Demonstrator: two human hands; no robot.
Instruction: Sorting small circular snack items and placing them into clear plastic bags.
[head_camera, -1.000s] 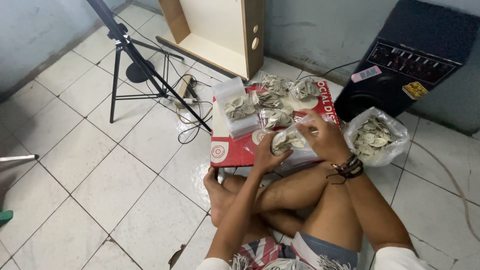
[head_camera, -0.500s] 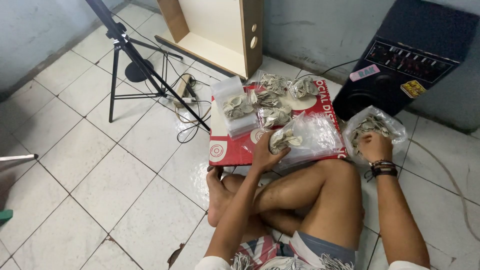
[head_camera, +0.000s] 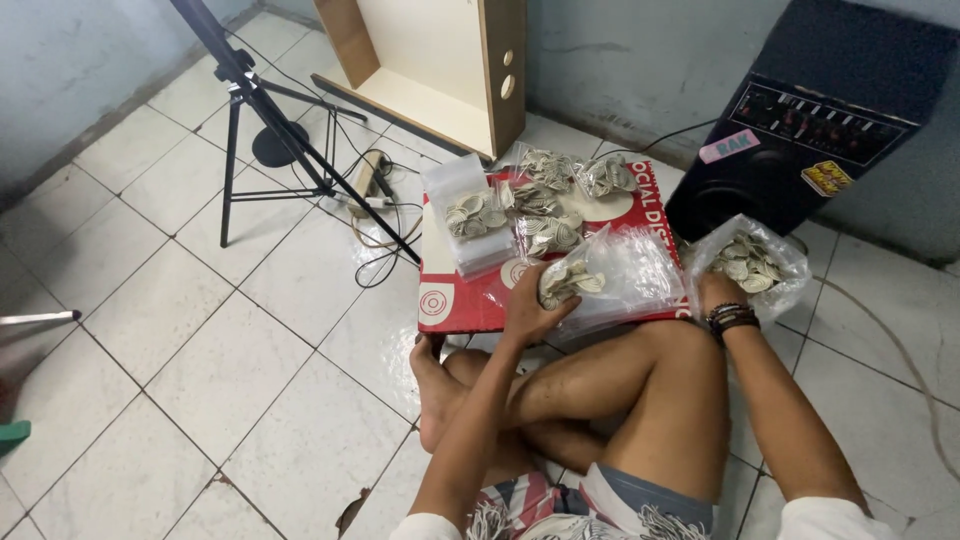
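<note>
- Left hand (head_camera: 528, 312) lies at the near edge of the red board (head_camera: 452, 300), fingers curled around a small bundle of pale flat pieces (head_camera: 568, 281) wrapped in clear plastic; the grip is closed on it, thumb on the near side.
- Right hand (head_camera: 718, 292) reaches out past the bent knee to the clear bag (head_camera: 752, 262) on the floor tiles; the fingers are dipped into the bag's near edge, and how far they are open I cannot tell, since the plastic and the wrist hide them. Dark bands sit around that wrist.
- Beside the held bundle, a crumpled clear plastic sheet (head_camera: 640, 272) spreads across the right part of the board, between the two hands.
- The bag under the right hand is full of the same pale pieces, heaped together, and stands just off the board's right edge.
- Farther back on the board are more little packets (head_camera: 545, 200) of those pieces, and a taller one (head_camera: 470, 212) at the left.
- Beyond the bag stands a black speaker box (head_camera: 830, 130), touching the wall.
- To the far left, a black tripod (head_camera: 270, 130) stands on the white tiles, with loose cables (head_camera: 375, 215) near its feet.
- At the very back, a pale wooden cabinet (head_camera: 440, 70) leans by the wall.
</note>
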